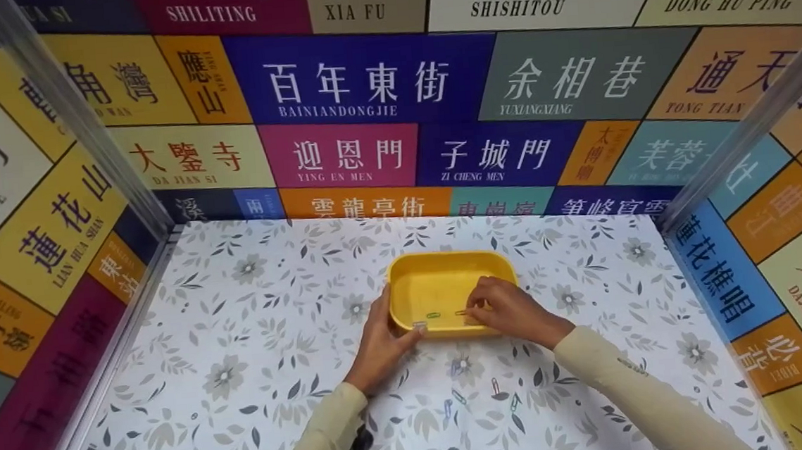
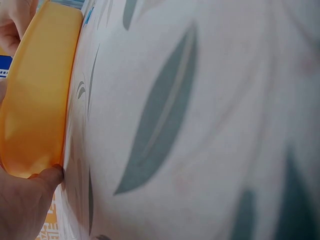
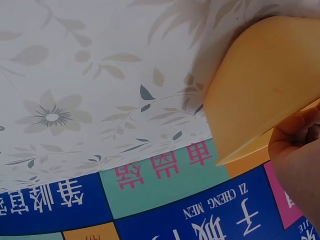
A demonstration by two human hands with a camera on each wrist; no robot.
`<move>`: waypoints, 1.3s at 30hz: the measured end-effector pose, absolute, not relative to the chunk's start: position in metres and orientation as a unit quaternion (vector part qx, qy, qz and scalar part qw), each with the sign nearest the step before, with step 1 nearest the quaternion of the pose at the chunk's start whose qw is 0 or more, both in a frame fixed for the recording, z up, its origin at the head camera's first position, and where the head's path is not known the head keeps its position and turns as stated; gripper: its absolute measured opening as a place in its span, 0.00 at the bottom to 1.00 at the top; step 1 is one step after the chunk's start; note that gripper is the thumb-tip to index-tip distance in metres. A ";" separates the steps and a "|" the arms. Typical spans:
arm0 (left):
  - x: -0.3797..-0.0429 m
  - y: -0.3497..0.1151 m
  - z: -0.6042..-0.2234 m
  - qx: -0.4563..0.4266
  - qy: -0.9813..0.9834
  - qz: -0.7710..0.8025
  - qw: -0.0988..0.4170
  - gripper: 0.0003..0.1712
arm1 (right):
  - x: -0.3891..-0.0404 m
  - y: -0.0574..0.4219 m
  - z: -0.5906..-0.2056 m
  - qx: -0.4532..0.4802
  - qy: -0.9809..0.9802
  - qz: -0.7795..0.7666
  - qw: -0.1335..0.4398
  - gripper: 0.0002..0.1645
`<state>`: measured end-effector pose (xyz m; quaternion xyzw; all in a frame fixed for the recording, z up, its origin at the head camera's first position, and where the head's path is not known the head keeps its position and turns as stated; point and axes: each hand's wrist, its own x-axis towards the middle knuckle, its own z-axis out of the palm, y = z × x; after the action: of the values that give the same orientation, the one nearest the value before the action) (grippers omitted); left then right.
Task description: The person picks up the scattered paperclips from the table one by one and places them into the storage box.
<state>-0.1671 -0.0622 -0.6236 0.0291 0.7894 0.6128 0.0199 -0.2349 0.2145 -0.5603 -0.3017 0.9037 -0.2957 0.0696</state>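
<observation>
A yellow plastic tray (image 1: 450,264) with rounded corners sits on the table. My left hand (image 1: 383,343) grips its left front corner, fingers along the side and thumb at the front; the left wrist view shows the thumb (image 2: 51,176) low against the wall. Over the tray's right front, my right hand (image 1: 509,309) has curled fingers, pinching what looks like a small reddish paper clip (image 1: 460,312) by the front wall. Beside it, a green paper clip (image 1: 433,315) and a pale paper clip (image 1: 419,324) lie at the tray's front. The right wrist view hides the right fingertips.
Several loose paper clips lie on the table in front of the tray, among them a red paper clip (image 1: 495,386), a green paper clip (image 1: 515,405) and a blue paper clip (image 1: 448,409). Sign-patterned walls (image 1: 362,79) enclose the flowered tabletop (image 1: 238,321) at back and sides.
</observation>
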 end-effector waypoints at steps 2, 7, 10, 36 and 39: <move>-0.167 -0.063 -0.625 0.032 0.787 0.616 0.016 0.65 | -0.230 0.216 -0.561 -0.312 0.900 -0.298 0.057 0.03; -0.166 -0.064 -0.627 0.024 0.792 0.610 0.022 0.65 | -0.218 0.219 -0.564 -0.322 0.894 -0.309 0.036 0.03; -0.165 -0.064 -0.628 0.022 0.791 0.611 0.025 0.65 | -0.211 0.220 -0.565 -0.328 0.887 -0.325 0.019 0.02; -0.165 -0.063 -0.624 0.035 0.787 0.615 0.013 0.64 | -0.167 0.218 -0.575 -0.439 0.824 -0.349 -0.082 0.09; -0.165 -0.062 -0.624 0.035 0.788 0.615 0.016 0.64 | -0.160 0.217 -0.579 -0.442 0.823 -0.346 -0.084 0.08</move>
<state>-0.1649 -0.0624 -0.6242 0.0350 0.7875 0.6151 0.0158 -0.1602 0.2171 -0.5790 -0.4424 0.8231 -0.3462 -0.0835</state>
